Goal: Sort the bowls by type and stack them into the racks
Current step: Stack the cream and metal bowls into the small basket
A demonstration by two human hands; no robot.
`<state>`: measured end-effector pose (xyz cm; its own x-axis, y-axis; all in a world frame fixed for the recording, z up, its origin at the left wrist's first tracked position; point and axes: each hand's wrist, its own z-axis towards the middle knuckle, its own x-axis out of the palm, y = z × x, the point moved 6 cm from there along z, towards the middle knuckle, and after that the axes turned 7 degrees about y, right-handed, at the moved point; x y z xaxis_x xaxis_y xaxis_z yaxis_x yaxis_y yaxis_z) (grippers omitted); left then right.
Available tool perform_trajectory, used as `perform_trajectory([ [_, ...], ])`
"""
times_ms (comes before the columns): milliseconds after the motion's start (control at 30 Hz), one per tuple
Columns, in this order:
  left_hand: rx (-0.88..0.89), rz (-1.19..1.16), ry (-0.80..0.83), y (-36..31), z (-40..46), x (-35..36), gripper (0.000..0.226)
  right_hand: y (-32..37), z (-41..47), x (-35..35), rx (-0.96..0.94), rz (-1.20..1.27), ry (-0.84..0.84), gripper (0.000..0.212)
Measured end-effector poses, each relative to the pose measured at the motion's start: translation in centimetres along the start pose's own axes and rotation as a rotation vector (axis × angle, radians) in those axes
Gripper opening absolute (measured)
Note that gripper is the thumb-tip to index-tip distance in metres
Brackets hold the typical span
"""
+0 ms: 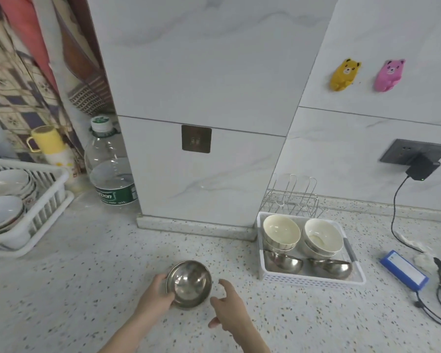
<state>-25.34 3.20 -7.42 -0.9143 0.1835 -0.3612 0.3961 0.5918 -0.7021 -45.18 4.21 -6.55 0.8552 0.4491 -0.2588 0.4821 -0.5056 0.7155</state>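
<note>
A steel bowl is held over the speckled counter at bottom centre, tilted toward me. My left hand grips its left rim, thumb over the edge. My right hand hovers just right of the bowl with relaxed fingers, holding nothing. The white basket rack to the right holds two stacks of cream ceramic bowls at the back and two steel bowls on their sides in front. A white slatted rack at the left edge holds patterned white bowls.
A tiled pillar stands on the counter between the racks. A big water bottle and yellow flask sit left of it. A wire rack stands behind the basket. A blue box, cables and charger lie at right.
</note>
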Motion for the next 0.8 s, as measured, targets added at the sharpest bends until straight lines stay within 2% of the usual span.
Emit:
perform_trajectory([
  [167, 0.045, -0.056, 0.024, -3.1, -0.8, -0.3, 0.039, 1.7, -1.9, -2.2, -0.163, 0.036, -0.086, 0.057],
  [267, 0.079, -0.123, 0.092, -6.0, -0.9, 0.4, 0.027, 3.4, -3.6, -4.9, -0.330, 0.007, -0.135, 0.046],
  [367, 0.099, -0.172, 0.202, -9.6, -0.9, 2.2, 0.015, 4.3, -4.9, -8.3, -0.401, -0.011, -0.169, 0.033],
  [500, 0.133, -0.142, 0.266, -14.4, -0.8, 5.6, 0.020, 4.0, -6.0, -14.1, -0.455, 0.038, -0.279, 0.017],
  [633, 0.158, -0.045, 0.235, -19.0, -0.1, 9.6, 0.034, 2.8, -6.4, -19.6, -0.456, 0.105, -0.424, 0.008],
  [700, 0.182, 0.049, 0.198, -21.0, 0.3, 11.4, 0.045, 2.0, -5.9, -22.0, -0.423, 0.105, -0.464, 0.009],
  [800, 0.204, 0.162, 0.155, -23.0, 1.2, 13.7, 0.055, 1.0, -4.6, -25.0, -0.375, 0.068, -0.489, 0.023],
])
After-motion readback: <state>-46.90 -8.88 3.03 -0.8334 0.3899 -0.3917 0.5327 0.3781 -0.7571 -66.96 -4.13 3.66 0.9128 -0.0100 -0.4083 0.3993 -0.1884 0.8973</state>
